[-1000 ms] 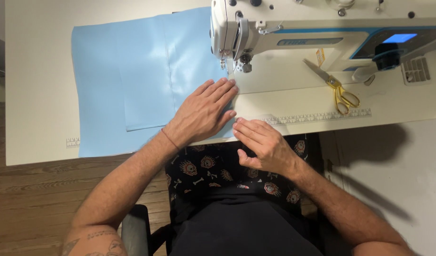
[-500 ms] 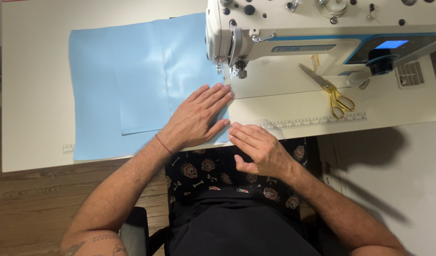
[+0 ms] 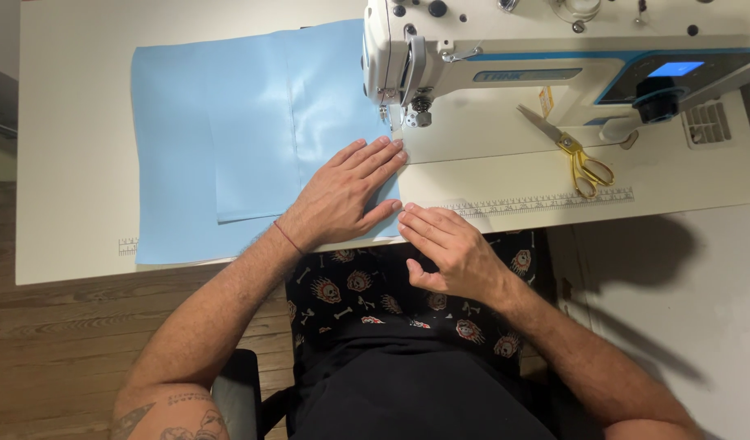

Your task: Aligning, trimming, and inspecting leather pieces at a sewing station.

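— Head view from above: what are the hands doing?

— Left hand (image 3: 342,194) lies flat, fingers spread and pressed down on the light blue fabric (image 3: 228,138), gripping nothing. Right hand (image 3: 448,248) sits just beside it at the table's near edge, fingers stretched out together, tips touching the fabric's right border; it clasps nothing either

— And around them?

— Just past the left fingertips stands the needle and presser foot (image 3: 407,114) of a white sewing machine (image 3: 554,49). Gold-handled scissors (image 3: 574,155) lie on the machine bed, well right of both hands. A small yellow rectangular label (image 3: 546,102) sticks to the machine body just behind the scissor blades, and a blue glowing screen (image 3: 675,69) sits in a dark panel further right. A ruler strip (image 3: 546,201) runs along the front edge of the pale table (image 3: 65,163)

— How does the cloth look?

— Smooth, slightly glossy, plain sky blue. It lies spread over the table left of the machine, in two layers: a smaller piece atop a larger one, with a straight vertical crease down the middle
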